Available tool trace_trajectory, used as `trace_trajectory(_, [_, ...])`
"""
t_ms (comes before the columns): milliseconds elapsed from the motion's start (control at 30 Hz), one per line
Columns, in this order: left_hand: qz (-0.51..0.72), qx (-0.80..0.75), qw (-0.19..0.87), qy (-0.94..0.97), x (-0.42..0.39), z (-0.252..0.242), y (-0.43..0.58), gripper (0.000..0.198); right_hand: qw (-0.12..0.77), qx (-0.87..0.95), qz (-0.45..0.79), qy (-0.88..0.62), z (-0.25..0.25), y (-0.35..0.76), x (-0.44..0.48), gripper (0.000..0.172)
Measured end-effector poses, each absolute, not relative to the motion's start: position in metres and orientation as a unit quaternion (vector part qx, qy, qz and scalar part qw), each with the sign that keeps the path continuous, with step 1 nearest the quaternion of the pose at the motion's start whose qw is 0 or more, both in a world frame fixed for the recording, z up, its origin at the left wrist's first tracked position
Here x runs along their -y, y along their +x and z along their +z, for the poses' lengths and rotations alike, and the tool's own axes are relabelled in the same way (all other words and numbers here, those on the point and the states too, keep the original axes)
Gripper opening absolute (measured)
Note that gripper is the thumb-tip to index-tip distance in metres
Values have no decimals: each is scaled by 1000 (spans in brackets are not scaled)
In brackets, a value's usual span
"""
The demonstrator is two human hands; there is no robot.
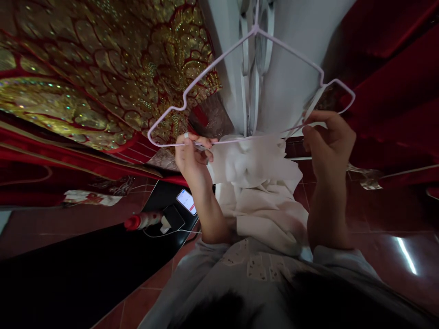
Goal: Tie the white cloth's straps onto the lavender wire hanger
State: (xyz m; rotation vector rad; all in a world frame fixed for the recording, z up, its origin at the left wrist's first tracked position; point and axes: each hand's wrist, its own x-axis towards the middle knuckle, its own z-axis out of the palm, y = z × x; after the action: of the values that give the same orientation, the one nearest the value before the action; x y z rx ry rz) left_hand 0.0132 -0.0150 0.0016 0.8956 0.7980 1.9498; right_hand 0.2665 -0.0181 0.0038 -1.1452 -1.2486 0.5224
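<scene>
A pale pink clothes hanger [219,61] hangs in front of me, its hook running out of the top of the view. My left hand [195,150] is closed around the left part of its bottom bar, with a light band on one finger. Near the bar's right end, my right hand [327,139] pinches a thin white strap [314,99], which loops up to the hanger's right notch. Below the bar hangs a white garment [254,160] with a ruffled upper edge, its lower folds bunched against my front. Whether the left fingers also hold a strap is unclear.
Gold-sequined red garments [144,59] hang on the left, dark red cloth [387,77] on the right. A grey-white door [291,50] stands behind the hanger. On a black bench [89,260] lie a lit phone [187,201], a red-capped bottle [142,221] and a cable.
</scene>
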Motion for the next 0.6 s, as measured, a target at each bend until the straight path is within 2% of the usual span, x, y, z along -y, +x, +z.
trace_trajectory(67, [778, -323, 400, 362, 14, -1, 13, 29, 628, 561, 236, -486, 18, 267, 17, 17])
trace_trajectory(233, [779, -326, 401, 355, 14, -2, 17, 30, 661, 575, 181, -447, 43, 260, 17, 23])
trace_trajectory(333, [776, -319, 420, 348, 15, 0, 17, 35, 680, 571, 107, -448, 34, 278, 1, 36])
trace_trajectory(467, [766, -332, 416, 361, 16, 0, 14, 36, 724, 534, -52, -435, 2, 322, -24, 49])
trace_trajectory(500, [765, -331, 415, 365, 16, 0, 14, 35, 758, 490, -106, -416, -5, 329, -27, 45])
trace_trajectory(600, [767, -323, 418, 364, 17, -1, 15, 33, 783, 444, -131, -416, -15, 329, -20, 26])
